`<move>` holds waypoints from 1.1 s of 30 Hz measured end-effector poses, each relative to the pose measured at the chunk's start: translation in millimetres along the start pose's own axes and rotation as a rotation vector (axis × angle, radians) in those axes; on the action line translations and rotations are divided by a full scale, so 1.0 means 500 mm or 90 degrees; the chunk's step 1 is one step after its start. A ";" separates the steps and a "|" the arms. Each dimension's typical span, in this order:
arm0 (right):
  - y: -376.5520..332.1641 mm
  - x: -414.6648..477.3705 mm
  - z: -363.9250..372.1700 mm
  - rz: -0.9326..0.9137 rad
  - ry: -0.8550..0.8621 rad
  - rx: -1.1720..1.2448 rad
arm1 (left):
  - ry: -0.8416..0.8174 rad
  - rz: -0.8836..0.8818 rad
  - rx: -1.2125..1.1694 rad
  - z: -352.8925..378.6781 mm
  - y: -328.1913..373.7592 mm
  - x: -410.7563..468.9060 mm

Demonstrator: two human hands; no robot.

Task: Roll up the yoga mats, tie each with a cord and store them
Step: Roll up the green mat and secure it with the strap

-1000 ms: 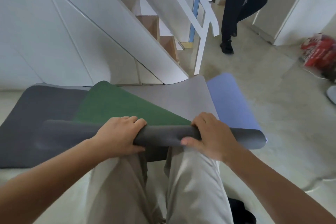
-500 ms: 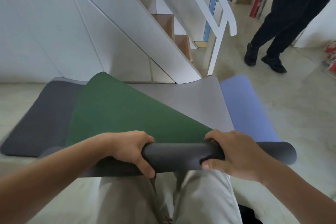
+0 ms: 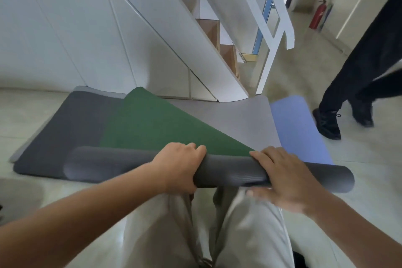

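- yoga mat roll (image 3: 228, 172) lies crosswise just in front of our knees, its long axis running left to right, dark side outward; its left end is blurred and its right end juts out past our right hand.
- at far left a dark grey mat (image 3: 71, 126) lies flat on the floor, partly under the others.
- the green mat (image 3: 156, 128) stretches away from the roll toward the staircase (image 3: 217, 28); we judge the roll to be its near end wound up.
- our left hand (image 3: 180, 167) clasps the roll left of centre, fingers curled over the top to the far side.
- our right hand (image 3: 280, 178) sits right of centre, fingers draped over the top, thumb blurred on the near side; it looks wrapped round the roll too.
- the unrolled length lies straight ahead of both grips, neither hand nearer, so we expect an even forward push.
- to the right a light grey mat (image 3: 235, 124) and a blue mat (image 3: 298, 128) lie flat; another person's legs (image 3: 359, 93) stand beyond.
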State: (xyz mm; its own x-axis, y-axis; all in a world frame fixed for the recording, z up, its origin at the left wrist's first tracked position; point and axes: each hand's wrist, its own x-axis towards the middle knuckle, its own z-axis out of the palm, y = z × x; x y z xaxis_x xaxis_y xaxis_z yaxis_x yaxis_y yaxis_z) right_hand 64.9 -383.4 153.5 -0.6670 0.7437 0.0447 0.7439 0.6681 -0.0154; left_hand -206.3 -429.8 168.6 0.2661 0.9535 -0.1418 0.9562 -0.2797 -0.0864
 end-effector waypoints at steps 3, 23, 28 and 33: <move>-0.026 0.001 0.018 -0.024 0.080 -0.046 | -0.103 0.014 -0.087 -0.026 -0.001 0.016; -0.071 0.059 -0.065 -0.025 -0.238 0.042 | -0.027 0.053 0.035 0.008 0.012 -0.052; -0.061 0.014 -0.015 -0.079 -0.059 -0.028 | -0.182 0.077 -0.133 -0.024 -0.007 -0.012; -0.063 0.022 0.023 -0.041 0.063 -0.064 | -0.343 0.046 -0.318 -0.041 -0.016 0.054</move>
State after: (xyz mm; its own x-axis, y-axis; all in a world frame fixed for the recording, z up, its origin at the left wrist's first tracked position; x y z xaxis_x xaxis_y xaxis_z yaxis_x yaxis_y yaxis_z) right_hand 33.7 -395.7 142.8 -0.7097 0.6903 0.1411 0.7035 0.7050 0.0899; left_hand -204.3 -399.7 185.7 0.3567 0.7107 -0.6063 0.9145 -0.1330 0.3822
